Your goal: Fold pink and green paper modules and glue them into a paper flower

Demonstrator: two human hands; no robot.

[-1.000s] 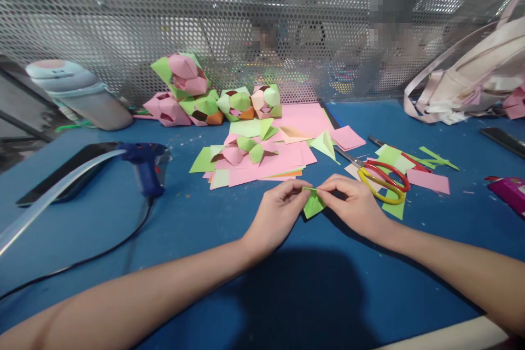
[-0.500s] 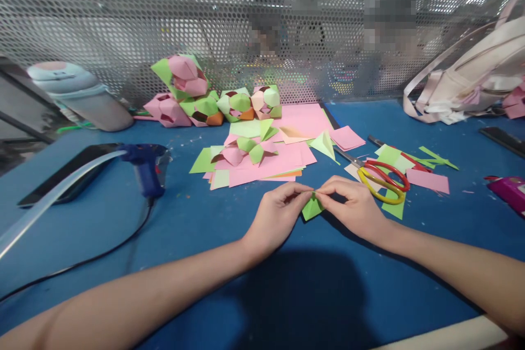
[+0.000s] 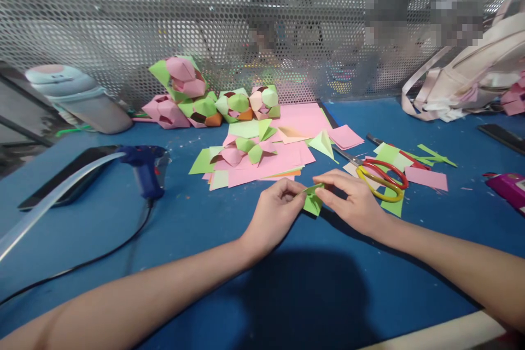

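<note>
A small piece of folded green paper [image 3: 313,203] is pinched between my two hands just above the blue tabletop. My left hand [image 3: 275,209] grips its left edge with thumb and forefinger, and my right hand [image 3: 351,200] holds its right upper side the same way. Fingertips cover part of the folds. Behind them lies a stack of pink paper [image 3: 266,168] bearing folded pink and green petal pieces [image 3: 246,149]. Close to the right hand are scissors [image 3: 383,179] with red and yellow handles, lying over green and pink paper scraps [image 3: 426,178].
A blue glue gun [image 3: 146,172] with a long clear stick and a black cord rests on a dark tablet-like object [image 3: 65,178] at left. Several paper balls [image 3: 200,109], a bottle [image 3: 77,99] and a pale bag [image 3: 463,74] stand along the perforated metal screen [image 3: 221,27]. People show behind it.
The green paper has turned and opened a little between my fingers. My right fingers have shifted their hold along its upper edge. The view has moved very slightly.
</note>
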